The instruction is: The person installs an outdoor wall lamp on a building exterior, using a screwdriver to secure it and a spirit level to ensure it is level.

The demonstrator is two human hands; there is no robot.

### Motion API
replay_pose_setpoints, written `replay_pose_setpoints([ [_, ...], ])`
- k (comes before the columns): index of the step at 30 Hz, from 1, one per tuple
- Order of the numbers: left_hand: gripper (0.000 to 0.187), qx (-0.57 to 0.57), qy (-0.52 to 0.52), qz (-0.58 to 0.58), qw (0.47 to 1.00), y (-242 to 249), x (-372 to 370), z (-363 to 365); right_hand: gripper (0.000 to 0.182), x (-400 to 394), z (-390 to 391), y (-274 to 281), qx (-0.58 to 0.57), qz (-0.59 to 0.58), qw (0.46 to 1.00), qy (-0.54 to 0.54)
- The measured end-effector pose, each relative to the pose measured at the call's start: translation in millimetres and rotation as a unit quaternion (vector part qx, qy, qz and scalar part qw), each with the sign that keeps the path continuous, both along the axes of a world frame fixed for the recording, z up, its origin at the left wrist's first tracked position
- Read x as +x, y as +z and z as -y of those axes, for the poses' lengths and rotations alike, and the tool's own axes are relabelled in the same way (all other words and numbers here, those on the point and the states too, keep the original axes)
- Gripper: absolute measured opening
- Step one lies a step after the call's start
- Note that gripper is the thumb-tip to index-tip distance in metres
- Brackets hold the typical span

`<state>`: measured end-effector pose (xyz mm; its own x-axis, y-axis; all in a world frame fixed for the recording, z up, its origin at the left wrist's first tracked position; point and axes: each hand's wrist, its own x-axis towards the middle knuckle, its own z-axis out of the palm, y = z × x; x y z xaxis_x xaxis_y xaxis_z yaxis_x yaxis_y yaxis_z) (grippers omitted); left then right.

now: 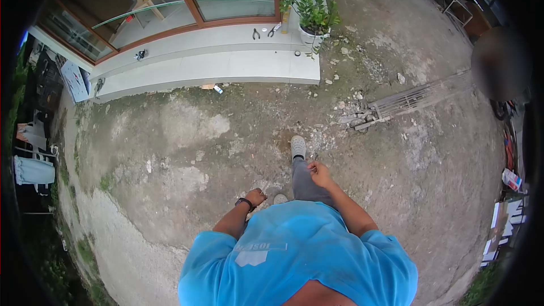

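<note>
My left hand [256, 196], with a dark watch on its wrist, hangs low at my side over the concrete ground. Its fingers are curled, and whatever they may hold is too small to tell. In front of my right thigh is my right hand [319, 174], its fingers bent together near the thumb; nothing can be made out between them. Below the hands show my blue shirt [306, 238], a grey trouser leg [309, 184] and a light clog [298, 147] stretched forward.
A white tiled step [209, 68] runs below sliding glass doors. On the ledge lie pliers [256, 34] and another tool [271, 32]. A potted plant [311, 14] stands at its right end. Rubble [362, 118] and a metal grate [419, 97] are on the ground ahead right.
</note>
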<state>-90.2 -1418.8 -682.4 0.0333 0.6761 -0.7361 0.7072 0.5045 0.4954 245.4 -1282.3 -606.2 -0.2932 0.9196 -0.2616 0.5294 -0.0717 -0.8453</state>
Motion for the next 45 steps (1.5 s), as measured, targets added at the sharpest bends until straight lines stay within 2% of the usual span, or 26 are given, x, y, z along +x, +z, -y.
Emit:
replay_pose_setpoints([
  [2, 0.045, -0.015, -0.011, 0.013, 1.000, -13, -5, -33, 0.014, 16, -46, -19, -0.033, -0.004, 0.996, -0.081],
  [5, 0.055, -0.097, -0.062, -0.003, 0.993, -24, -19, -102, 0.018, 34, -137, -53, -0.025, 0.017, 0.991, -0.128],
  [7, 0.056, -0.068, -0.186, -0.027, 0.980, -95, -43, -140, 0.020, 35, -217, -80, -0.026, 0.032, 0.988, -0.147],
  [9, 0.058, -0.152, -0.063, -0.028, 0.986, -39, -47, -217, 0.025, 28, -312, -110, -0.025, 0.068, 0.987, -0.144],
  [10, 0.060, -0.126, -0.074, -0.058, 0.988, -47, -55, -253, 0.028, 17, -370, -123, -0.022, 0.095, 0.986, -0.136],
  [12, 0.052, -0.220, 0.037, -0.020, 0.975, -55, -67, -319, 0.035, -1, -449, -140, -0.038, 0.141, 0.981, -0.130],
  [13, 0.044, -0.213, 0.127, 0.017, 0.969, -30, -66, -347, 0.039, -24, -493, -143, -0.048, 0.152, 0.978, -0.138],
  [14, 0.039, -0.186, 0.220, 0.051, 0.956, 6, -61, -409, 0.043, -45, -539, -140, -0.050, 0.138, 0.981, -0.126],
  [16, 0.034, -0.102, 0.291, 0.134, 0.942, 21, -62, -490, 0.048, -93, -626, -126, -0.047, 0.120, 0.986, -0.106],
  [19, 0.031, -0.077, 0.433, 0.243, 0.865, 71, -56, -612, 0.056, -165, -754, -109, -0.079, 0.066, 0.989, -0.103],
  [21, 0.030, -0.078, 0.467, 0.298, 0.829, 69, -55, -670, 0.062, -211, -836, -105, -0.065, 0.053, 0.989, -0.124],
  [23, 0.027, -0.090, 0.490, 0.341, 0.797, 56, -59, -723, 0.068, -248, -917, -127, -0.076, 0.064, 0.984, -0.149],
  [26, 0.026, -0.099, 0.492, 0.341, 0.795, 28, -74, -805, 0.075, -281, -1016, -174, -0.124, 0.065, 0.968, -0.210],
  [27, 0.024, -0.099, 0.503, 0.346, 0.786, 36, -87, -846, 0.077, -295, -1061, -197, -0.135, 0.056, 0.961, -0.237],
  [30, 0.023, -0.125, 0.486, 0.320, 0.803, 30, -127, -903, 0.080, -311, -1160, -292, 0.031, 0.117, 0.960, -0.254],
  [31, 0.022, -0.116, 0.489, 0.299, 0.811, 30, -135, -916, 0.078, -323, -1185, -290, -0.084, 0.101, 0.934, -0.332],
  [33, 0.021, -0.094, 0.491, 0.256, 0.828, 33, -145, -939, 0.080, -312, -1231, -354, -0.024, 0.105, 0.941, -0.322],
  [35, 0.021, -0.114, 0.484, 0.239, 0.834, 34, -157, -964, 0.075, -314, -1266, -371, -0.007, 0.030, 0.932, -0.360],
  [37, 0.020, -0.117, 0.497, 0.234, 0.827, 35, -163, -989, 0.065, -329, -1284, -330, -0.040, -0.122, 0.887, -0.444],
  [40, 0.019, -0.123, 0.488, 0.254, 0.826, 38, -171, -1017, 0.055, -327, -1267, -324, 0.045, 0.049, 0.942, -0.329],
  [41, 0.019, -0.120, 0.500, 0.280, 0.811, 36, -171, -1025, 0.057, -332, -1250, -326, 0.083, 0.007, 0.947, -0.310],
  [44, 0.019, -0.076, 0.582, 0.325, 0.741, 36, -175, -1040, 0.076, -371, -1208, -179, -0.124, -0.052, 0.962, -0.236],
  [45, 0.020, 0.014, 0.575, 0.276, 0.770, 43, -180, -1047, 0.069, -386, -1189, -135, -0.202, -0.091, 0.936, -0.273],
])
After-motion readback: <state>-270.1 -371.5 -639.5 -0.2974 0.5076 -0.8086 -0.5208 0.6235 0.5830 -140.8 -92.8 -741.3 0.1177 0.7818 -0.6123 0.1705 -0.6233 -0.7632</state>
